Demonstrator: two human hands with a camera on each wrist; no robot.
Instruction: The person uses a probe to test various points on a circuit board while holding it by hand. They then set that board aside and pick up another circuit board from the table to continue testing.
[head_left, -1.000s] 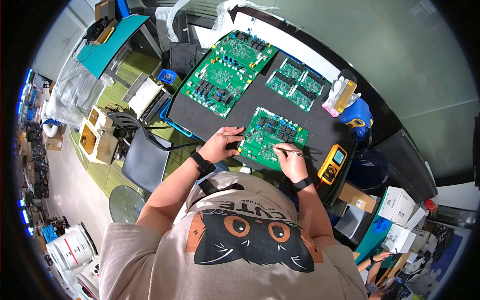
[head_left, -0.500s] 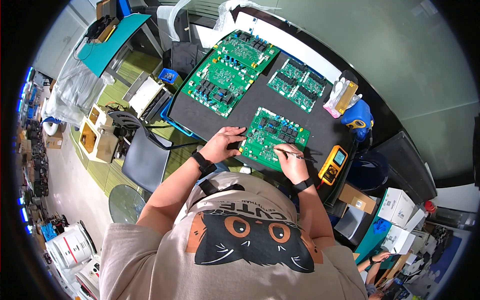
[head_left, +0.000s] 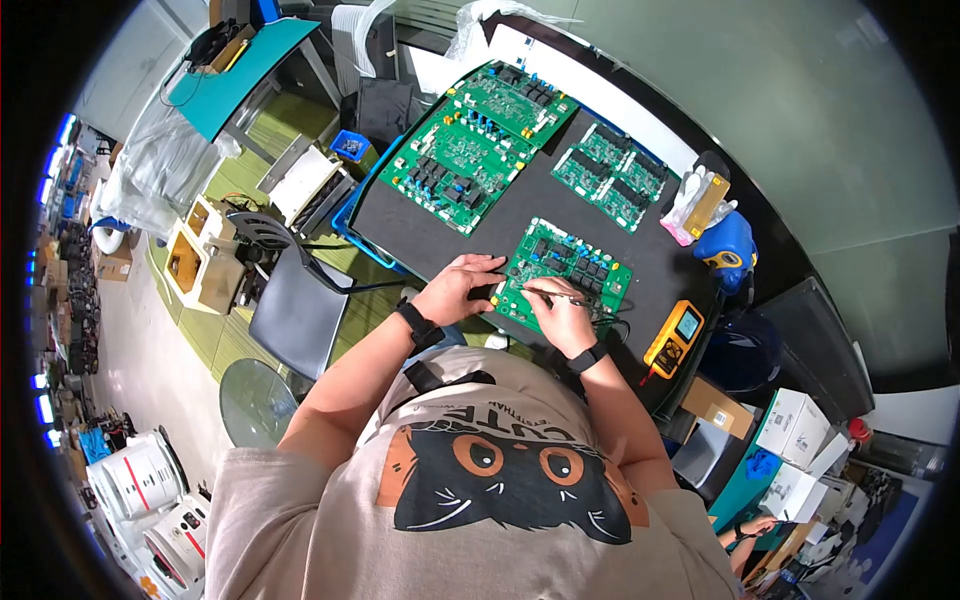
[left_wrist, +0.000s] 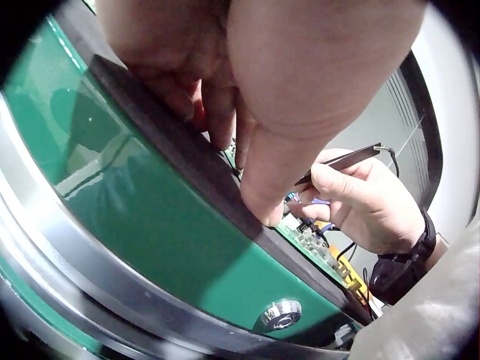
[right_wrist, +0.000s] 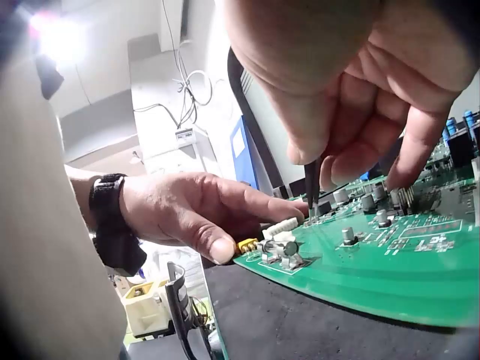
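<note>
A green circuit board (head_left: 548,262) with black and blue parts lies at the table's front edge. My right hand (head_left: 562,318) is over it, pinching a slim black test probe (left_wrist: 352,159) with a cable at its rear end. In the right wrist view the tip of the probe (right_wrist: 312,196) points down among small grey parts near the board's left side. My left hand (head_left: 455,290) rests at the board's left edge, thumb by the yellow part (right_wrist: 247,245) at the corner and index finger stretched along the side.
An orange multimeter (head_left: 675,340) lies right of the board. Larger green boards (head_left: 455,170) are at the table's back left, and several smaller ones joined in a panel (head_left: 610,175) at the back. Gloves (head_left: 690,200) and a blue device (head_left: 727,245) stand at the right edge.
My right hand has moved left across the board with the probe, closer to my left hand. My left hand stays at the board's edge. The head view has shifted slightly.
</note>
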